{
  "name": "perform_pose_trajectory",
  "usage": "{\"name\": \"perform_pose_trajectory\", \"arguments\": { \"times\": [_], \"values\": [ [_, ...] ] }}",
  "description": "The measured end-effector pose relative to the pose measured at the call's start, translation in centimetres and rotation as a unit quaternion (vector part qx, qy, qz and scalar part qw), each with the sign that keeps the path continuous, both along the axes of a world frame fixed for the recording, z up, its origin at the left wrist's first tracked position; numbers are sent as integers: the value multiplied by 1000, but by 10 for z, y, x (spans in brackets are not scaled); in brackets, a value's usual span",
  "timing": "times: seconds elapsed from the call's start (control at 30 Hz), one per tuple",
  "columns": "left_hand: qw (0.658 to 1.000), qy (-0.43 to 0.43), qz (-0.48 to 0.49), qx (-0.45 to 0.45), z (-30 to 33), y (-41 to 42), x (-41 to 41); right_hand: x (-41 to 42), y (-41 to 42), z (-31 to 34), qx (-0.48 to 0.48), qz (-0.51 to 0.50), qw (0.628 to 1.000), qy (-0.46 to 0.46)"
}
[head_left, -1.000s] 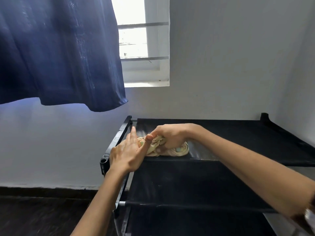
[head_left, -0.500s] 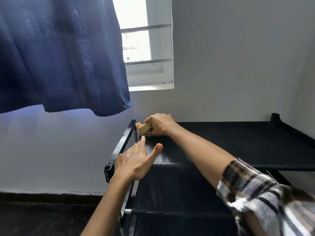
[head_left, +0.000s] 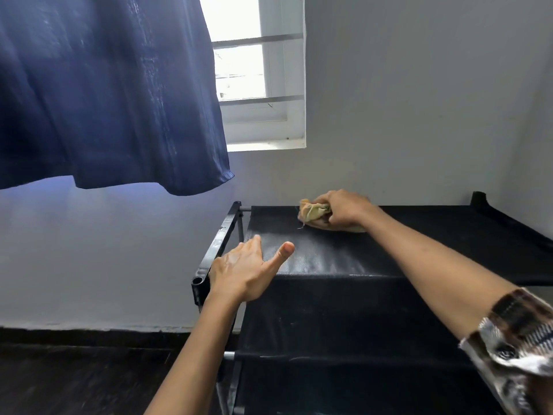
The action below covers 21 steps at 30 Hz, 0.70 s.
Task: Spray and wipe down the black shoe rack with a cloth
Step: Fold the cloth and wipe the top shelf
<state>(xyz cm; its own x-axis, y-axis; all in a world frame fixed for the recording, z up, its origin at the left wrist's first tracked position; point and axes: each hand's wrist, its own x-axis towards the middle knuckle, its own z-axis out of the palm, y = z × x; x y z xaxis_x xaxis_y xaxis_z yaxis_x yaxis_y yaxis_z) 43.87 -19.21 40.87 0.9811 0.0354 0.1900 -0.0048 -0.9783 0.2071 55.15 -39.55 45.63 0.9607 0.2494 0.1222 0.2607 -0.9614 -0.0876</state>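
Head view: the right hand grips a bunched yellowish cloth pressed to the top shelf of the black shoe rack, near its rear left corner. The left hand lies flat, fingers straight and thumb spread, at the shelf's front left edge beside the frame bar. A dark blue garment hangs upper left before a window.

Cloth on shoe rack

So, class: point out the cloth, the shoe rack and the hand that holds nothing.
cloth (head_left: pixel 312 211), head view, on its bunched left end.
shoe rack (head_left: pixel 329 259), head view, on its bare top shelf.
left hand (head_left: pixel 244 272), head view, on its back.
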Motion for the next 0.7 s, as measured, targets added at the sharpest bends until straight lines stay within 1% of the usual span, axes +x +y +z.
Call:
{"name": "perform_pose_trajectory", "arguments": {
  "times": [0.13, 0.2, 0.33, 0.4, 0.5, 0.6, 0.7],
  "values": [
    [1000, 22, 0, -11, 3, 2, 0, 1, 30, 1, 3, 16, 1000, -19],
    [1000, 23, -1, -12, 5, 1, 0, -2, 53, -2, 15, 48, 999, -20],
    [1000, 20, 5, -14, 7, -1, -2, -24, 85, -7, 10, 116, 993, 19],
    [999, 27, 9, -15, 9, -2, -4, -41, 73, -2, 28, 133, 988, 69],
    [999, 35, 0, -15, 10, -3, -6, -68, 41, 11, 10, 174, 976, 131],
    [999, 40, -2, -5, 8, -2, -5, -83, 20, 13, 29, 178, 974, 138],
    [999, 51, 2, -3, 7, -2, -5, -80, 25, -7, 84, 172, 977, 96]
  ]
}}
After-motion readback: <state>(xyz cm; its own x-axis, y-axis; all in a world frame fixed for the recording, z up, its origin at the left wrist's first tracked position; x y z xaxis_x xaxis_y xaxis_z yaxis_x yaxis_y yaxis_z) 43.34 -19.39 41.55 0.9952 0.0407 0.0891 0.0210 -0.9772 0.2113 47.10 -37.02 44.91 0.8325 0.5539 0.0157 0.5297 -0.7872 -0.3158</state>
